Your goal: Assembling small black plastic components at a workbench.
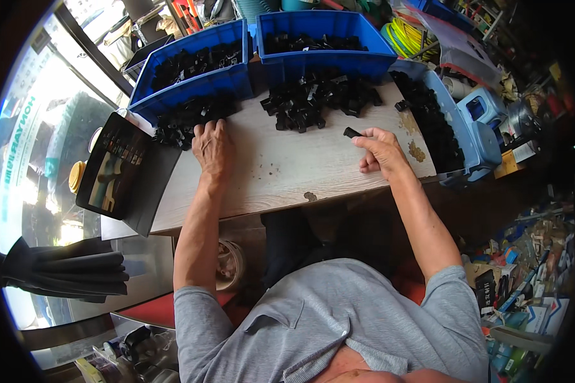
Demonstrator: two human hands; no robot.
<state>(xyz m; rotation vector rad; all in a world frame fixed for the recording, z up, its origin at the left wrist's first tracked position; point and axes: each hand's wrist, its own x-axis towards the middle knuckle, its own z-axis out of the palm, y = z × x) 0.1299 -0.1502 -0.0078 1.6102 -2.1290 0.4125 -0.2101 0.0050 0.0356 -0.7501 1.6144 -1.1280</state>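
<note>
My left hand (212, 148) reaches to the near edge of a heap of small black plastic parts (195, 115) at the table's left. Its fingers are curled down at the heap, and whatever lies under the fingertips is hidden. Over the right side of the table, my right hand (381, 152) pinches one small black plastic part (351, 133) between thumb and forefinger. Another heap of black parts (313, 99) lies just beyond, toward the table's back middle.
Two blue bins (326, 60) of black parts stand along the table's back. A light blue crate (450, 108) of them sits at the right beside a blue stool (482, 127). A tablet (115, 166) leans at the left. Clutter (517, 287) covers the lower right.
</note>
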